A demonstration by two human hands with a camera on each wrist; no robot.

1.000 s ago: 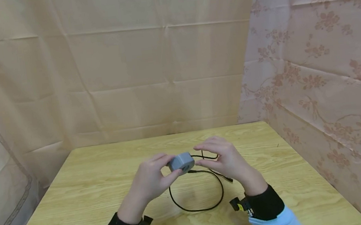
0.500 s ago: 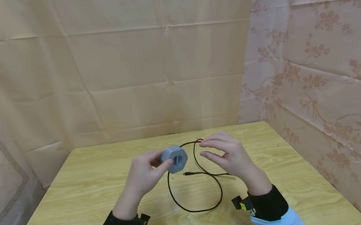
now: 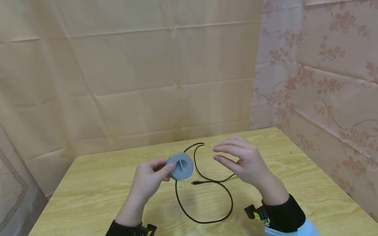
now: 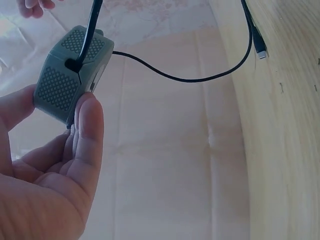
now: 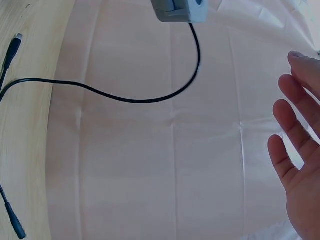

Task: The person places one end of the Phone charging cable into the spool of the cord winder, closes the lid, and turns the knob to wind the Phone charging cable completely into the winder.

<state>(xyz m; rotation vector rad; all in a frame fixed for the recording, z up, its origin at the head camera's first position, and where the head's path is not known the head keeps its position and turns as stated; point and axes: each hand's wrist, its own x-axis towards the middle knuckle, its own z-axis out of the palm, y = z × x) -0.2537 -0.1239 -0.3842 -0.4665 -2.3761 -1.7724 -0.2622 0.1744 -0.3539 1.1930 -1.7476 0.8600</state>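
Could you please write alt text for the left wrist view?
A left hand grips a gray, many-sided case with textured sides, a black cable running from a hole in it. More cable curves rightward to a wooden table, near a metal-tipped connector; part of the right hand shows at top left.

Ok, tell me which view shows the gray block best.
The left wrist view: the gray block appears largest there, uncropped, its textured sides clear. The head view shows its slotted face, smaller; the right wrist view only part, cut off at the top.
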